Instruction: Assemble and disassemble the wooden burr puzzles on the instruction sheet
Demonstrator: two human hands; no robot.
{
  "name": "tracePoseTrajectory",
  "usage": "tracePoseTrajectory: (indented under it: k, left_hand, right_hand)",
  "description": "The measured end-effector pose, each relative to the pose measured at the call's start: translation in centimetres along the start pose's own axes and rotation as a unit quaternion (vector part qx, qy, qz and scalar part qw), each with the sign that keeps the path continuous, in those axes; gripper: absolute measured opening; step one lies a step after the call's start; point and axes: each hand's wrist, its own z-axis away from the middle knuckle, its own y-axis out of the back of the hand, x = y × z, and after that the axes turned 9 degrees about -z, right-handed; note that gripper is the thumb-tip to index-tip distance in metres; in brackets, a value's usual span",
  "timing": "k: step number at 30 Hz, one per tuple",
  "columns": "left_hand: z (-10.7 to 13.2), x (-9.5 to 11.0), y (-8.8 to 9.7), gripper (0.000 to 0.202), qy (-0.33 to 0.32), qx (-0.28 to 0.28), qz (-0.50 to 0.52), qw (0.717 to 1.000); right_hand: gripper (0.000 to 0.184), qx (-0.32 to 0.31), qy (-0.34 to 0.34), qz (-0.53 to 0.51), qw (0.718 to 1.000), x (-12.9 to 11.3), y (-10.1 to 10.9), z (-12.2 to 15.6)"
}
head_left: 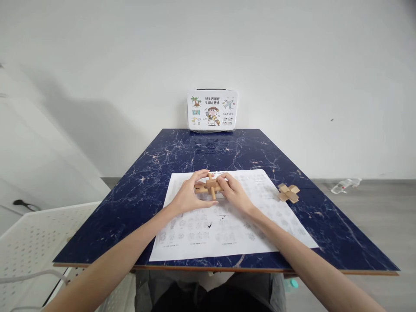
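Between my two hands is a wooden puzzle (211, 183), made of a flat bar, a block and a thin round dowel crossing it. My left hand (190, 193) pinches the dowel, thumb at its near end and fingers at its far end. The right-hand end of the bar is gripped by my right hand (234, 193), its fingers curled round it. Below both hands lies a white printed sheet (195, 249) with rows of small puzzle diagrams.
A second wooden puzzle (288, 193), star-shaped, lies at the sheet's right edge. The blue marbled table (136, 186) has a white cartoon-printed case (212, 110) at its back against the wall. A white perforated basket (35, 234) stands at the left.
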Motion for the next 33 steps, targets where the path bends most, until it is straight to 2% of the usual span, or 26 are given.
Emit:
tracePoseTrajectory:
  k: [4,9,15,17,23,28,33]
  left_hand:
    - [0.0,-0.1,-0.1,0.089,-0.016,0.005,0.004,1.0]
    - [0.0,-0.1,-0.1,0.075,-0.047,0.013,-0.014,0.999]
    - [-0.1,0.2,-0.1,0.036,-0.052,-0.005,0.039,0.998]
    - [-0.1,0.4,0.0,0.031,-0.046,-0.006,0.056,0.997]
    - [-0.1,0.6,0.2,0.035,-0.011,-0.006,0.093,0.996]
    - [-0.2,0.8,0.4,0.019,-0.011,-0.011,0.089,0.996]
    - [-1.0,-0.3,1.0,0.039,0.062,0.074,0.098,0.991]
  right_hand:
    - [0.051,0.0,0.001,-0.031,1.0,0.0,-0.3,0.2]
    - [0.052,-0.006,-0.008,-0.047,0.999,-0.1,-0.4,0.1]
    - [0.051,0.017,-0.012,-0.051,0.998,0.1,0.0,-0.3]
    - [0.05,0.031,-0.007,-0.036,0.999,0.2,0.2,-0.5]
    - [0.045,0.087,0.01,-0.002,0.996,0.2,0.5,-0.7]
    - [0.046,0.148,-0.012,-0.023,0.989,0.4,1.3,-1.1]
    - [0.042,0.192,-0.014,-0.048,0.98,0.8,2.2,-1.6]
